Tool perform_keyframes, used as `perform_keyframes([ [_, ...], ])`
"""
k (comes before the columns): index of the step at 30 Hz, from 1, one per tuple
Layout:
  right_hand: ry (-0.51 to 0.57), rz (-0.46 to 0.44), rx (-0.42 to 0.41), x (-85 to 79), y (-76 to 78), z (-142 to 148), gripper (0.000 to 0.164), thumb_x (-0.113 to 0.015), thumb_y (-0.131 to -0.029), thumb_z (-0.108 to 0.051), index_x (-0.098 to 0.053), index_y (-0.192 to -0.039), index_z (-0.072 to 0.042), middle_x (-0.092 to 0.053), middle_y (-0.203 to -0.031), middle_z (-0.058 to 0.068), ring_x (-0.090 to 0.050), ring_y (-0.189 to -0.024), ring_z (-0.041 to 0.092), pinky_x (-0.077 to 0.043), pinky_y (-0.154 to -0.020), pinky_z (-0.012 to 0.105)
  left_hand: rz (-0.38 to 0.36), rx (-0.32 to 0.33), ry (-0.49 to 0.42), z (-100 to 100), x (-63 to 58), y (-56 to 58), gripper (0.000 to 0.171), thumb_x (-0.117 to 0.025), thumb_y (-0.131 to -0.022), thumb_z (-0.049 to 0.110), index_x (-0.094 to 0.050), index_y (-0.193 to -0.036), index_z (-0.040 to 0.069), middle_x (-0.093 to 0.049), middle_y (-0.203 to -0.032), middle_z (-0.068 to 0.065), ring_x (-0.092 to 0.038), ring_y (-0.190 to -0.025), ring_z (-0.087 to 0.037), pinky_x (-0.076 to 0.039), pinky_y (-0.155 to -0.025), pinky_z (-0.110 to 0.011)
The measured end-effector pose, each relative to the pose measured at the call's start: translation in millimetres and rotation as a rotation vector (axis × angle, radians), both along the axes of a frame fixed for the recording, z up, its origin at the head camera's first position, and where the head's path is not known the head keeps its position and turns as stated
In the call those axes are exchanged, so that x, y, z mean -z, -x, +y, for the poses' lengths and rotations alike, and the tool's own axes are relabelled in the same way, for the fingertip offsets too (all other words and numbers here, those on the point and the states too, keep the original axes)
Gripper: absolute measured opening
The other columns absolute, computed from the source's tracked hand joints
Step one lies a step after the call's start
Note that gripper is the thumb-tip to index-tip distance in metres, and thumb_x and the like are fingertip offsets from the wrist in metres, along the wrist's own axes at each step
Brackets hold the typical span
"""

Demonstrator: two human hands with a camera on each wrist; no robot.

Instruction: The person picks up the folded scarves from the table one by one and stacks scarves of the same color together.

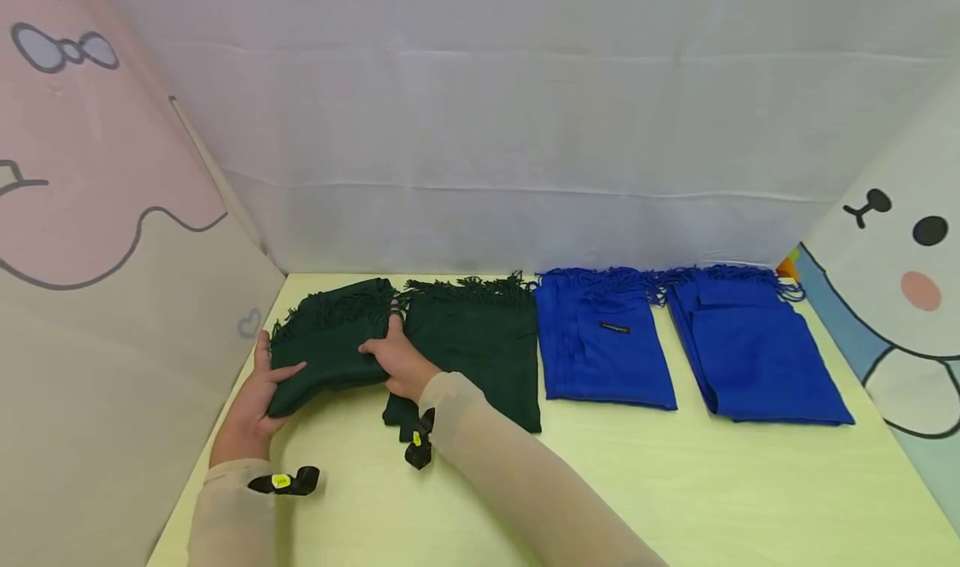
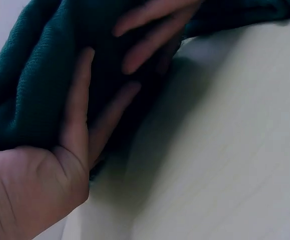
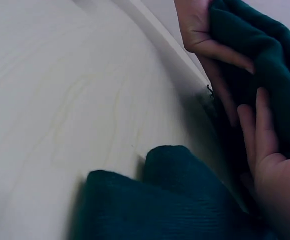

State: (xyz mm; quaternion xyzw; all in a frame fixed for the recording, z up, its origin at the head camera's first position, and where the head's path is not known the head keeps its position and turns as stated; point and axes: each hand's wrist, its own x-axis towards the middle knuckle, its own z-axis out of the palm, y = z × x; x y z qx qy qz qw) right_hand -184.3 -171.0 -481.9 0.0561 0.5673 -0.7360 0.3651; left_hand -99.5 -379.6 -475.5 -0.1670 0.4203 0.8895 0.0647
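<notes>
A folded dark green fringed scarf (image 1: 330,346) is held at the left end of the table, its near edge raised off the surface. My left hand (image 1: 251,396) grips its left side, thumb on top. My right hand (image 1: 405,363) holds the right side, thumb also above the cloth. From below, the left wrist view shows fingers of both hands spread under the green scarf (image 2: 34,85). Just right of it lies a second dark green scarf (image 1: 487,350), folded and partly covered by my right hand and forearm. Its folded edge (image 3: 170,200) shows low in the right wrist view.
Two folded blue scarves (image 1: 607,358) (image 1: 757,367) lie further right, fringes toward the back wall (image 1: 525,133). The pale yellow table (image 1: 675,492) is bounded by printed side panels. The left panel (image 1: 210,367) stands close beside my left hand.
</notes>
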Motion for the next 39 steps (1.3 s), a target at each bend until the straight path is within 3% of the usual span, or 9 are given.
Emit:
perform_keyframes([
  [3, -0.004, 0.036, -0.016, -0.8, -0.8, 3.1, 0.089, -0.062, -0.097, -0.010, -0.007, -0.160, -0.040, 0.004, -0.167, 0.007, -0.004, -0.152, 0.038, -0.018, -0.110, 0.073, 0.011, -0.012, 0.168, 3.2, 0.7, -3.5, 0.096, -0.043, -0.103, -0.005, 0.010, -0.150, 0.061, 0.042, -0.154, 0.011, -0.067, -0.095, -0.007, -0.058, -0.077, -0.024],
  [5, -0.001, 0.065, -0.041, -1.9, -0.8, 5.5, 0.081, -0.060, -0.097, -0.009, -0.017, -0.159, -0.040, -0.001, -0.167, 0.005, -0.008, -0.152, 0.036, -0.019, -0.111, 0.072, 0.052, -0.010, 0.228, 5.4, 1.3, -5.0, 0.089, -0.044, -0.103, -0.005, 0.000, -0.156, 0.052, 0.031, -0.161, 0.009, -0.065, -0.100, -0.005, -0.058, -0.076, -0.022],
  [8, -0.009, 0.103, -0.077, -4.1, -0.7, 8.1, 0.070, -0.060, -0.097, -0.010, -0.031, -0.156, -0.035, -0.011, -0.166, 0.004, -0.015, -0.151, 0.035, -0.022, -0.112, 0.069, 0.089, 0.001, 0.270, 7.1, 1.8, -7.1, 0.075, -0.047, -0.104, -0.001, -0.015, -0.161, 0.035, 0.009, -0.167, 0.002, -0.063, -0.106, -0.003, -0.057, -0.078, -0.021],
  [11, -0.019, 0.114, -0.090, -5.6, -0.7, 9.0, 0.068, -0.061, -0.096, -0.011, -0.034, -0.156, -0.029, -0.015, -0.165, 0.005, -0.020, -0.150, 0.034, -0.027, -0.113, 0.063, 0.083, 0.005, 0.279, 7.4, 1.3, -9.2, 0.068, -0.049, -0.104, 0.003, -0.020, -0.161, 0.028, 0.001, -0.167, 0.001, -0.062, -0.109, -0.001, -0.057, -0.081, -0.021],
  [20, 0.064, 0.052, -0.078, -14.0, 3.4, 17.6, 0.070, -0.058, -0.096, -0.005, -0.034, -0.155, -0.033, -0.019, -0.163, 0.007, -0.046, -0.135, 0.028, -0.047, -0.102, 0.046, 0.126, -0.008, 0.301, 15.1, -5.9, -6.4, 0.070, -0.049, -0.104, 0.002, -0.019, -0.161, 0.029, 0.005, -0.167, 0.005, -0.054, -0.116, 0.000, -0.054, -0.087, -0.020],
  [25, 0.095, 0.085, -0.093, -22.7, 6.2, 26.9, 0.071, -0.056, -0.097, -0.004, -0.033, -0.155, -0.037, -0.022, -0.163, 0.004, -0.052, -0.129, 0.024, -0.051, -0.096, 0.043, 0.185, -0.004, 0.287, 22.1, -12.1, -3.4, 0.070, -0.047, -0.104, 0.000, -0.018, -0.161, 0.028, 0.005, -0.167, 0.004, -0.050, -0.124, -0.003, -0.054, -0.089, -0.021],
  [33, 0.158, 0.128, -0.065, -33.4, 15.7, 46.9, 0.073, -0.054, -0.097, 0.001, -0.032, -0.155, -0.038, -0.023, -0.163, 0.003, -0.053, -0.129, 0.023, -0.054, -0.084, 0.035, 0.226, 0.027, 0.312, 37.2, -26.8, 13.2, 0.070, -0.047, -0.104, 0.001, -0.018, -0.161, 0.030, 0.005, -0.167, 0.001, -0.032, -0.144, -0.018, -0.054, -0.089, -0.022],
  [39, 0.177, 0.167, -0.018, -43.3, 23.4, 62.7, 0.075, -0.051, -0.097, 0.004, -0.031, -0.156, -0.039, -0.023, -0.163, 0.002, -0.053, -0.129, 0.023, -0.054, -0.077, 0.033, 0.255, 0.060, 0.276, 51.6, -40.4, 30.3, 0.072, -0.047, -0.103, -0.003, -0.018, -0.161, 0.029, 0.005, -0.167, 0.001, -0.012, -0.152, -0.030, -0.055, -0.088, -0.023],
])
